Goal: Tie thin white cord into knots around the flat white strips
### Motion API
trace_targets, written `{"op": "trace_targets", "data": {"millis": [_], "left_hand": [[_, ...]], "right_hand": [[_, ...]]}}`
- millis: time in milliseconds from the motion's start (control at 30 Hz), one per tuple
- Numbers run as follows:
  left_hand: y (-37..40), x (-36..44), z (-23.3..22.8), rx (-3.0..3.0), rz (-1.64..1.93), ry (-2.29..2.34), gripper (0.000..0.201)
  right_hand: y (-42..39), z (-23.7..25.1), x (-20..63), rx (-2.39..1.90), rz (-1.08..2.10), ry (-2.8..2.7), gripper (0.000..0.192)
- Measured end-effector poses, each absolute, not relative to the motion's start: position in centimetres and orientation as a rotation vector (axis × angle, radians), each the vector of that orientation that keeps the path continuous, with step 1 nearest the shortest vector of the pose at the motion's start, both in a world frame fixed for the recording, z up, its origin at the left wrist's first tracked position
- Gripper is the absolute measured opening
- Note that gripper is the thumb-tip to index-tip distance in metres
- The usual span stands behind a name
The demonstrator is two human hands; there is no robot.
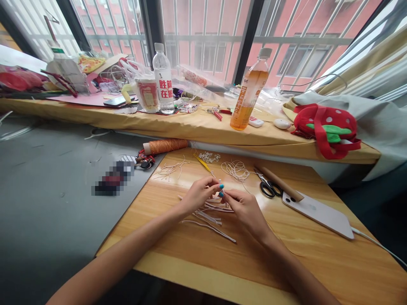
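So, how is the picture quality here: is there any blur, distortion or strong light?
Head view: daylight from the window is bright and washes out the top left; wide-angle distortion bends the window bars and the shelf edge; one patch on the grey surface is pixelated; both hands and the cords on the table are fairly sharp, with soft shadows.

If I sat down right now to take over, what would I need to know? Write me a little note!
Left hand: fingertips pinching thin pale cords above the wooden board.
Right hand: pinching the same cords, meeting the left hand.
More cut cords lie loose under the hands; a coiled bundle of cord sits behind, scissors to the right, a phone beside them, an orange thread spool at the back left.
Done: several cords cut.
Left: the piece in hand looks unfinished; how far along is too small to tell.
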State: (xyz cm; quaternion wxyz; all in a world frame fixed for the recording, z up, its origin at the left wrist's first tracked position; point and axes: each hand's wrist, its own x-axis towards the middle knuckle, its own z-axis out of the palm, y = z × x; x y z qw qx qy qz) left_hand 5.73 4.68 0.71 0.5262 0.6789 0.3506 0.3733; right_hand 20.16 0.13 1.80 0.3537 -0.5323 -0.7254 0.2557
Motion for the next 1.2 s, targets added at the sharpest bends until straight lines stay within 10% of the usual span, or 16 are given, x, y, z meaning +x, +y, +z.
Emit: {"op": "trace_targets", "data": {"millis": [1200], "left_hand": [[4.3, 5.9, 0.2, 1.358, 1.166, 0.849, 0.021]], "right_hand": [[-0.1, 2.9, 20.1, -1.330, 0.711, -1.954, 0.030]]}}
